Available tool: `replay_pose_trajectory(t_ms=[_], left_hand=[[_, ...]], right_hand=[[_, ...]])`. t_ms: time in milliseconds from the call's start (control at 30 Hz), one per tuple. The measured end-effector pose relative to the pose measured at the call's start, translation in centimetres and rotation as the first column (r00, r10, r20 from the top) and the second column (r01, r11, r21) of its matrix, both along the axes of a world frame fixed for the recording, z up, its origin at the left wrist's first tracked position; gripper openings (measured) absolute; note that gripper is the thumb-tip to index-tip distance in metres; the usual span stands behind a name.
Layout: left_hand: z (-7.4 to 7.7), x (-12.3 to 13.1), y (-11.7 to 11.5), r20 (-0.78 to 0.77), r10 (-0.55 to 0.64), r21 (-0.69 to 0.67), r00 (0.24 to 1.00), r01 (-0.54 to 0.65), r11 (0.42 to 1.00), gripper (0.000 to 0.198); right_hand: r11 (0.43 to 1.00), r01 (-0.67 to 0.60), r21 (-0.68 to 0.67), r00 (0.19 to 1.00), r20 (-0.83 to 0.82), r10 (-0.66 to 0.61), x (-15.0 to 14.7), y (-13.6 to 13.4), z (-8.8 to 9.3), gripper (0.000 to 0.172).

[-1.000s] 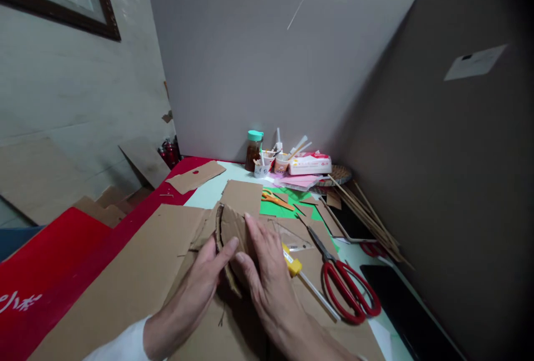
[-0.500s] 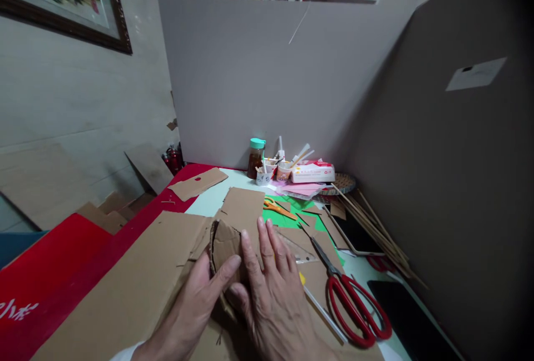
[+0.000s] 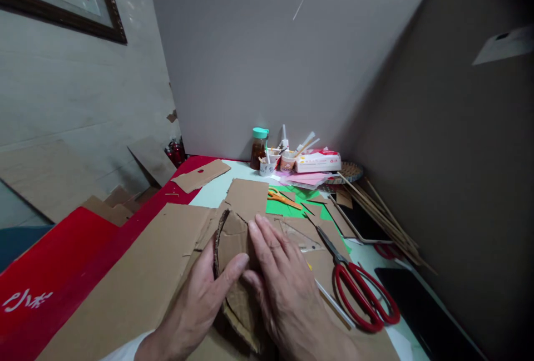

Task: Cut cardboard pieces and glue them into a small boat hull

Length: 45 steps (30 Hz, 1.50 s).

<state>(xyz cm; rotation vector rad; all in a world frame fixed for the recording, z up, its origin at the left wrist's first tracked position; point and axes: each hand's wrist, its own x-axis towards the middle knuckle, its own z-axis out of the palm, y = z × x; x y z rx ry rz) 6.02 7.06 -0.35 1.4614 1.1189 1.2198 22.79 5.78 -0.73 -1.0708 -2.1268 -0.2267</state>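
Both my hands rest on a curved cardboard piece point(image 3: 230, 238) that has an upright strip along its left edge. My left hand point(image 3: 204, 300) grips that edge, thumb pressed on the piece's flat top and fingers hidden behind the strip. My right hand point(image 3: 279, 283) lies flat on the piece's right side, fingers stretched out and together. The piece sits on a large sheet of brown cardboard point(image 3: 137, 283) spread over the table.
Red-handled scissors point(image 3: 359, 291) lie right of my hands, beside a clear triangle ruler point(image 3: 301, 237). Orange scissors point(image 3: 282, 198) lie on green paper point(image 3: 287, 205). A jar point(image 3: 258, 148), cups and a tissue pack point(image 3: 317, 162) stand at the back. Wooden sticks point(image 3: 381, 219) lie right. Grey boards wall the table.
The cardboard piece has come nearer and shows more of its curved lower edge. My right hand has slid slightly over it. The camera view has tipped down a little.
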Motion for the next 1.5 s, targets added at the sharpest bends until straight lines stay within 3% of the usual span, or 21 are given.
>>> replay_pose_trajectory(t_ms=[100, 167, 233, 333, 467, 667, 833, 1133, 1300, 1500], left_hand=[[0.5, 0.1, -0.4, 0.010, -0.081, -0.110, 0.997, 0.082, 0.991, 0.065], [0.9, 0.1, -0.6, 0.021, -0.111, -0.138, 0.994, 0.113, 0.984, 0.066], [1.2, 0.3, -0.6, 0.009, -0.156, -0.136, 0.988, 0.156, 0.978, 0.064], [1.3, 0.8, -0.6, -0.067, -0.200, -0.078, 0.978, 0.195, 0.978, 0.057], [0.9, 1.3, -0.7, -0.121, -0.204, -0.062, 0.971, 0.198, 0.978, 0.054], [0.8, 1.0, -0.9, -0.114, -0.258, -0.105, 0.959, 0.247, 0.963, 0.049], [0.9, 1.1, -1.0, -0.078, -0.312, -0.152, 0.947, 0.298, 0.942, 0.045], [0.8, 1.1, -1.1, -0.092, -0.304, -0.163, 0.948, 0.287, 0.944, 0.039], [0.5, 1.5, -1.1, -0.076, -0.275, -0.152, 0.958, 0.262, 0.953, 0.039], [0.9, 1.6, -1.1, -0.174, -0.214, -0.139, 0.961, 0.191, 0.972, 0.038]], right_hand=[[0.973, -0.114, -0.201, 0.958, -0.282, 0.054, 0.2, -0.6, 0.7, 0.052], [0.917, -0.193, -0.348, 0.893, -0.450, 0.017, 0.4, -0.9, 1.5, 0.047], [0.853, -0.238, -0.464, 0.838, -0.542, -0.062, 0.6, -0.9, 2.2, 0.043], [0.801, -0.261, -0.539, 0.795, -0.591, -0.138, 0.8, -0.7, 2.6, 0.039], [0.796, -0.312, -0.518, 0.738, -0.660, -0.140, 0.8, -0.5, 2.6, 0.030], [0.829, -0.254, -0.499, 0.740, -0.652, -0.166, 0.4, -0.5, 2.8, 0.023], [0.800, -0.322, -0.506, 0.740, -0.662, -0.121, 0.2, -0.6, 3.0, 0.018], [0.745, -0.428, -0.512, 0.681, -0.725, -0.107, 0.3, -0.4, 3.2, 0.010], [0.754, -0.384, -0.532, 0.661, -0.729, -0.178, -0.1, -0.4, 2.9, 0.008], [0.750, -0.380, -0.541, 0.616, -0.753, -0.230, -0.5, -0.5, 2.4, 0.004]])
